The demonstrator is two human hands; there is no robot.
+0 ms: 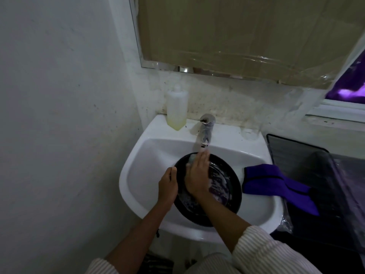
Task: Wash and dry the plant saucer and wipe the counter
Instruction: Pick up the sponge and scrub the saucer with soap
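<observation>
Sudsy black saucer [227, 186] was down in the sink [150, 155], just below the faucet [205, 131]; left grip [167, 184] curled round its left rim, right grip [197, 175] spread flat, pressing inside it.

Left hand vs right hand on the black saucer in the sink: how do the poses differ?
Left hand curls round the left rim of the round black plant saucer; right hand lies flat inside it, fingers straight. Left hand holds only the rim; right hand presses a pale grey scrubber onto the sudsy face. Right hand reaches under the chrome tap; left hand sits aside. Both touch the saucer.
</observation>
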